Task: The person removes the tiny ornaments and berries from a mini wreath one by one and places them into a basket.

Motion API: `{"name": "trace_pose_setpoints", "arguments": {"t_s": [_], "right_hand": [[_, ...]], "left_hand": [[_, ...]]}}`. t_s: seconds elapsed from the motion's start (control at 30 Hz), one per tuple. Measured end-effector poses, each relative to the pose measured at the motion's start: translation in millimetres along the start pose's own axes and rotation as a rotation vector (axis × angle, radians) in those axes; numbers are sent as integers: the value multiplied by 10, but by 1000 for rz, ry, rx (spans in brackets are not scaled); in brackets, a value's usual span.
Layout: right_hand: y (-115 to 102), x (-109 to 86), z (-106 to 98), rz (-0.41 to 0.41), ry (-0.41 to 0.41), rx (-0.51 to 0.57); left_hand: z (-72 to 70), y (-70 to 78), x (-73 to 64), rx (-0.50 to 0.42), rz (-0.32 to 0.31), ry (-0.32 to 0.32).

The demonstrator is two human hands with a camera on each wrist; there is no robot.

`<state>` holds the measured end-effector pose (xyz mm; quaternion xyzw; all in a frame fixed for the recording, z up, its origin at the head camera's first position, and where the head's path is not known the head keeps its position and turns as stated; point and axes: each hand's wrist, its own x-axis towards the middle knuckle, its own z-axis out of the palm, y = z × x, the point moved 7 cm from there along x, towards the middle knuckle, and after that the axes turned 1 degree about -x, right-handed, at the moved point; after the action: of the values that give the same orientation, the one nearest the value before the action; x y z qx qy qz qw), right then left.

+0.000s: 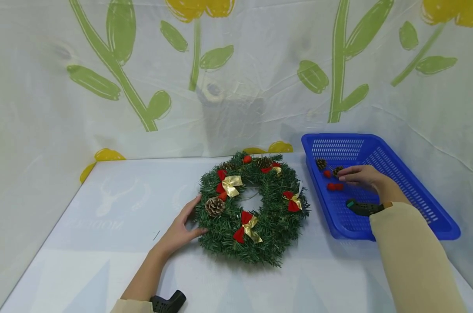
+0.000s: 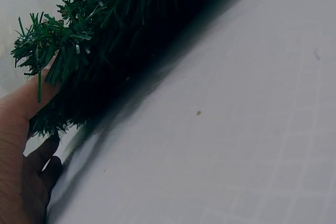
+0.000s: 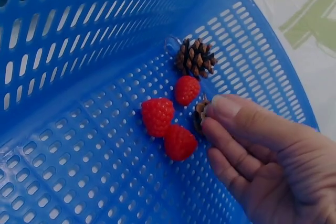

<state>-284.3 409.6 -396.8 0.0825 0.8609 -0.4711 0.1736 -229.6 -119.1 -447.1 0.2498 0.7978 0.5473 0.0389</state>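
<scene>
Wreath: lies flat on the surface (image 1: pixel 115 234), left of the basket; the wreath (image 1: pixel 273 230) carries bows and cones.
Left hand: the left hand (image 1: pixel 180 230) has thumb and fingers spread against the wreath's left rim; no firm grasp evident.
Right hand: inside the basket, the right hand (image 3: pixel 268 156) pinches a small pine cone (image 3: pixel 200 116) between thumb and fingertips.
Risk, small cone: tip-only hold; it could slip out, probably if its uneven scales turn under the thumb.
Risk, red berries: the paired berries (image 3: pixel 158 117) and single berry (image 3: pixel 187 90) lie near the fingertips; a sideways brush could scatter them.
Risk, wreath: it could slide or twist should the left hand push rather than steady; loose foliage gives poor purchase.
Basket: the left wall of the blue basket (image 1: pixel 351 232) stands between right hand and wreath; a low sideways path would likely strike it.
Second cone: another pine cone (image 3: pixel 196 59) sits beyond the single berry, near the basket wall.
Wrist device: a black unit (image 1: pixel 361 208) on the right wrist could catch the rim.
Backdrop: a flower-printed sheet (image 1: pixel 236 117) hangs behind the surface.
</scene>
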Motion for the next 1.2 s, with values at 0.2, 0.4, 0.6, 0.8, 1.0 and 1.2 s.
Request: {"name": "trace_pose_setpoints", "arguments": {"t_s": [0.2, 0.4, 0.6, 0.8, 1.0, 1.2], "right_hand": [[-116, 10, 40, -71, -20, -23], [-238, 31, 79, -106, -62, -21], [-387, 15, 93, -120, -73, -29], [-566, -30, 60, -150, -43, -85], [-716, -81, 67, -171, -68, -87], [-857, -123, 112, -226, -117, -85]], "left_hand": [[0, -12, 0, -14, -6, -5], [-3, -5, -10, -16, -4, -2], [7, -1, -7, -18, 0, -11], [11, 3, 7, -9, 3, -8], [16, 9, 6, -15, 3, -9], [8, 11, -1, -4, 4, -6]]}}
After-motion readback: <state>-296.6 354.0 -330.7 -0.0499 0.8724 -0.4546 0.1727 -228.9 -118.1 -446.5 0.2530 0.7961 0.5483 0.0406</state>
